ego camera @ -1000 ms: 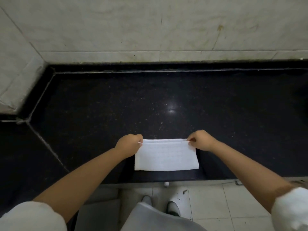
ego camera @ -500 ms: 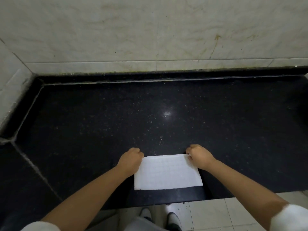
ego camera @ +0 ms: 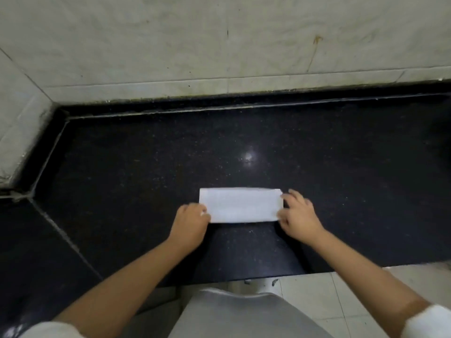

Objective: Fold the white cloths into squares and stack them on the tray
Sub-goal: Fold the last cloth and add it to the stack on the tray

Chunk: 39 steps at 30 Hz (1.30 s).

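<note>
- On the black counter (ego camera: 146, 167) lies the white cloth (ego camera: 240, 204), folded to a long strip
- left hand (ego camera: 191, 222) pinches its near left corner
- right hand (ego camera: 301, 214), fingers spread, presses the right end

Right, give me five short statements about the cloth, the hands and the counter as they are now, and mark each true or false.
1. The white cloth lies flat on the black counter as a long rectangle. True.
2. A tray with stacked cloths stands on the counter. False: no tray is in view.
3. The left hand is at the cloth's left end, near its front corner. True.
4. The right hand is lifted well clear of the cloth. False: its fingers touch the cloth's right end.
5. The cloth hangs over the counter's front edge. False: it lies wholly on the counter, back from that edge.
</note>
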### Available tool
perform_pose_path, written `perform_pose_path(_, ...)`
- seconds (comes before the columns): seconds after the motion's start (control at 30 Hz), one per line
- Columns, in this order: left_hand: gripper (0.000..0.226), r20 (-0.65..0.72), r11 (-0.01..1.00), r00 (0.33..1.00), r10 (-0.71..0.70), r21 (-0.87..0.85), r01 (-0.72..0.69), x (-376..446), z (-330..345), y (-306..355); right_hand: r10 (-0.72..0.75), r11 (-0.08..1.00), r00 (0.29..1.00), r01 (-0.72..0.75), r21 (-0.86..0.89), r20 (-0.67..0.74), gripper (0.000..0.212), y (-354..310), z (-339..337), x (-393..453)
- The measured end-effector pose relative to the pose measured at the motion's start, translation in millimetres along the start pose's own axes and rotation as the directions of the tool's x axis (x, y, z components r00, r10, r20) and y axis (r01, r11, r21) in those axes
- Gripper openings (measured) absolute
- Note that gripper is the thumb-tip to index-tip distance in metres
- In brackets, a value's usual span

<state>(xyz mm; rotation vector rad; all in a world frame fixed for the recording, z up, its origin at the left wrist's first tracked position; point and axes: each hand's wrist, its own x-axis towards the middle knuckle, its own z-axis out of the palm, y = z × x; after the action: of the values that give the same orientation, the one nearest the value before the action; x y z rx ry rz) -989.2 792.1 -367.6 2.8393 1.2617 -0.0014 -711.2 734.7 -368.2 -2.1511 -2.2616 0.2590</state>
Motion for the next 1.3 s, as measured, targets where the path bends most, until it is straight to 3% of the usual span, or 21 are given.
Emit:
perform_pose_path(0.07, 0.030, 0.140, 0.996, 0.988, -0.072, -0.036, 0.078, -18.0, 18.9, 15.7, 0.112, 0.993, 0.961, -0.118, 0.008, 0.254, 0.028, -2.4, 9.4, -14.6)
perform_pose_path(0.1, 0.026, 0.146, 0.993, 0.985, -0.096, -0.051, 0.104, -24.5, 24.1, 19.2, 0.129, 0.990, 0.953, -0.141, 0.024, 0.274, 0.033, -0.5, 12.0, -19.5)
perform_pose_path(0.17, 0.009, 0.050, 0.988, 0.992, -0.112, -0.099, 0.117, -28.6, 26.2, 18.0, 0.159, 0.978, 0.981, -0.172, 0.115, 0.114, 0.035, -1.2, 13.1, -24.2)
perform_pose_path(0.23, 0.032, 0.039, 0.981, 0.989, -0.143, -0.126, 0.147, -18.1, 21.4, 16.6, 0.334, 0.920, 0.942, -0.318, 0.227, -0.035, 0.034, -5.4, 10.8, -23.3)
perform_pose_path(0.3, 0.044, 0.018, 0.975, 0.983, -0.183, -0.124, 0.184, 2.7, 15.2, 20.0, 0.508, 0.840, 0.861, -0.505, 0.198, 0.040, 0.036, -16.0, 6.1, -19.5)
perform_pose_path(0.37, 0.048, 0.124, 0.962, 0.970, -0.207, -0.155, 0.225, 23.9, 14.6, 29.0, 0.581, 0.796, 0.800, -0.597, 0.098, 0.152, 0.038, -26.8, 7.3, -12.7)
perform_pose_path(0.47, 0.060, 0.274, 0.943, 0.932, -0.236, -0.166, 0.288, 38.7, 27.7, 38.4, 0.658, 0.713, 0.714, -0.693, 0.104, 0.239, 0.034, -38.4, 12.3, -4.0)
perform_pose_path(0.67, 0.065, 0.250, 0.937, 0.927, -0.279, -0.139, 0.319, 37.7, 44.3, 44.7, 0.688, 0.659, 0.678, -0.733, 0.168, 0.259, 0.021, -43.9, 9.8, 3.9)
perform_pose_path(0.73, 0.064, 0.258, 0.935, 0.928, -0.270, -0.160, 0.317, 38.1, 42.9, 45.1, 0.675, 0.639, 0.703, -0.709, 0.299, 0.225, 0.012, -45.9, 7.0, 5.5)
perform_pose_path(0.8, 0.063, 0.255, 0.927, 0.934, -0.252, -0.215, 0.309, 38.5, 40.9, 43.2, 0.645, 0.604, 0.748, -0.624, 0.496, 0.156, 0.024, -52.3, 0.4, 9.0)
perform_pose_path(0.9, 0.056, 0.117, 0.886, 0.959, -0.258, -0.367, 0.283, 32.1, 31.4, 35.4, 0.559, 0.640, 0.828, -0.406, 0.653, -0.033, 0.035, -78.7, -13.2, 14.8)
perform_pose_path(0.97, 0.052, 0.047, 0.834, 0.933, -0.358, -0.434, 0.342, 20.8, 24.5, 22.1, 0.467, 0.685, 0.867, -0.230, 0.691, -0.175, 0.028, -105.7, -16.4, 19.4)
perform_pose_path(1.07, 0.050, 0.029, 0.778, 0.873, -0.486, -0.440, 0.448, -8.6, 28.9, -7.9, 0.231, 0.800, 0.906, 0.031, 0.599, -0.355, 0.010, -145.3, 1.3, 24.4)
perform_pose_path(1.13, 0.048, 0.046, 0.747, 0.839, -0.542, -0.432, 0.506, -31.8, 35.4, -25.0, 0.021, 0.900, 0.944, 0.125, 0.418, -0.328, 0.010, -161.3, 29.0, 23.6)
perform_pose_path(1.17, 0.046, 0.057, 0.738, 0.829, -0.557, -0.423, 0.525, -42.3, 38.3, -30.7, -0.060, 0.932, 0.963, 0.148, 0.332, -0.263, 0.021, -167.0, 42.5, 21.1)
perform_pose_path(1.23, 0.042, 0.065, 0.733, 0.822, -0.566, -0.418, 0.537, -59.0, 42.9, -34.6, -0.114, 0.953, 0.971, 0.166, 0.252, -0.209, 0.030, -169.2, 63.6, 13.9)
perform_pose_path(1.3, 0.043, 0.060, 0.732, 0.827, -0.559, -0.433, 0.526, -66.8, 43.6, -33.2, -0.118, 0.942, 0.968, 0.180, 0.284, -0.222, 0.028, -166.4, 69.7, 5.9)
